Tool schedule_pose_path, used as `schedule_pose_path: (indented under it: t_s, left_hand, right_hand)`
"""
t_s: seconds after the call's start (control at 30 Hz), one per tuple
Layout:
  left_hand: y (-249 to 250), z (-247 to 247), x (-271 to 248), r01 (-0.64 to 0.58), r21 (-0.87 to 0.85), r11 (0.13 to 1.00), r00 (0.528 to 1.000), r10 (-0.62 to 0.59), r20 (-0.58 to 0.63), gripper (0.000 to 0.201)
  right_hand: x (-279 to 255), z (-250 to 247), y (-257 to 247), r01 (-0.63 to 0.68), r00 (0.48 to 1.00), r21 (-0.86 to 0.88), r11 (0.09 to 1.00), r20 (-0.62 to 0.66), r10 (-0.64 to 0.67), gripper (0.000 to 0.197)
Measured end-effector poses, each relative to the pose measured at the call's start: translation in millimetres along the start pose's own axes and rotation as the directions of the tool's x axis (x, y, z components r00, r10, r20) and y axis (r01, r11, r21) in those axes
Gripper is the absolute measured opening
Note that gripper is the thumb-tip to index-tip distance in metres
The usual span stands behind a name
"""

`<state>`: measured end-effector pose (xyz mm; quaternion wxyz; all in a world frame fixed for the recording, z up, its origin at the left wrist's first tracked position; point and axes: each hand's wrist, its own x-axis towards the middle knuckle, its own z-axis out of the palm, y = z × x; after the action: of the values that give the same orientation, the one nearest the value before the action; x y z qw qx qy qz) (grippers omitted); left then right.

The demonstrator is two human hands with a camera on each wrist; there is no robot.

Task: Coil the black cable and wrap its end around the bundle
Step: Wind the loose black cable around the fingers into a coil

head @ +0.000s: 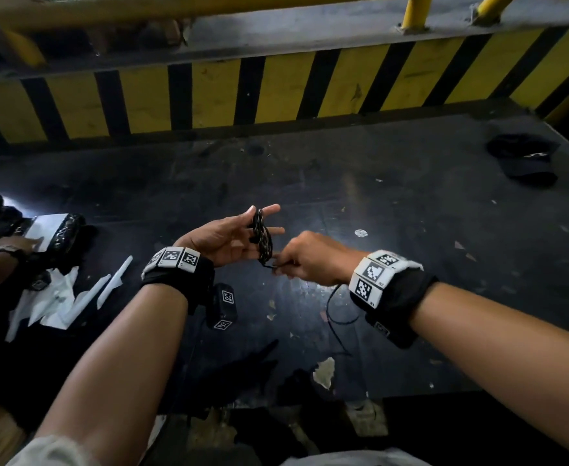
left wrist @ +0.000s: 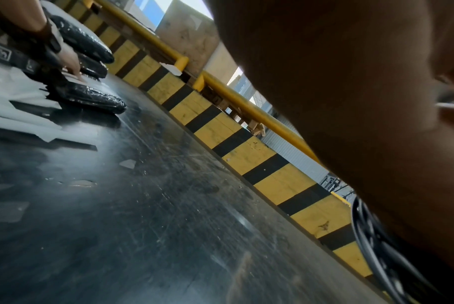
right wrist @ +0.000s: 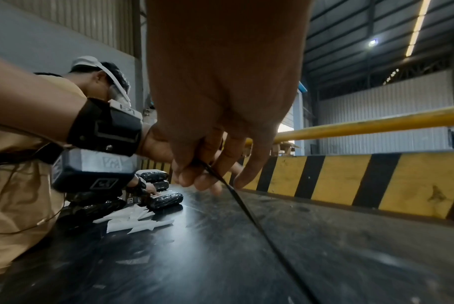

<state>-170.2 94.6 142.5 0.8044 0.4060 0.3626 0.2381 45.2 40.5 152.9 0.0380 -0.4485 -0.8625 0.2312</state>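
Note:
The black cable is wound in several loops round the straight, spread fingers of my left hand, which is held palm-up above the dark table. Just to its right, my right hand pinches the cable where it leaves the coil. The loose tail hangs from that hand down to the table. In the right wrist view the fingers of my right hand pinch the thin cable, which runs down toward the camera. The left wrist view shows the coil blurred under my left hand.
At the left another person's hand works among black wrapped packages and white paper strips. A black cap lies far right. A yellow-and-black striped barrier with a yellow rail bounds the far edge.

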Motion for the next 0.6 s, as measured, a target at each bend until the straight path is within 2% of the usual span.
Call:
schedule_pose_path:
  t_s: [0.07,0.17,0.2,0.3,0.37,0.5,0.6]
  left_hand:
    - [-3,-2,1,0.04,0.041,0.998,0.999,-0.039,-0.019,0.074]
    - [-9,-4,4,0.067,0.069,0.995,0.998,-0.066,-0.015,0.055]
    - [-10,-3,4,0.063,0.071,0.995,0.997,-0.06,-0.039,0.055]
    - [-9,5,2,0.051,0.07,0.996,0.997,-0.047,-0.058,0.081]
    - [-7,12,0,0.066,0.087,0.994,0.997,-0.063,-0.038,0.088]
    - [-10,19,-3,0.151,0.085,0.985,0.987,-0.155,0.04,0.079]
    - [-21,20,-4,0.156,0.062,0.986,0.983,-0.161,0.088,0.067]
  right_hand:
    - [3,-15,-4,-0.009,1.0,-0.064,0.998,0.003,0.009,0.016]
    - [7,-40,-13,-0.002,1.0,-0.171,0.985,0.003,0.002,0.019]
    - [8,-49,-15,-0.004,1.0,-0.207,0.978,-0.005,0.003,0.019]
    - [12,-74,-23,-0.004,1.0,-0.309,0.951,-0.02,-0.003,0.02]
    - [15,-89,-28,-0.001,1.0,-0.365,0.931,-0.023,-0.008,0.022]
    - [26,-111,-29,0.007,0.998,-0.441,0.897,-0.054,-0.034,0.025]
    - [38,-121,-22,0.015,0.993,-0.462,0.887,-0.095,-0.066,0.024]
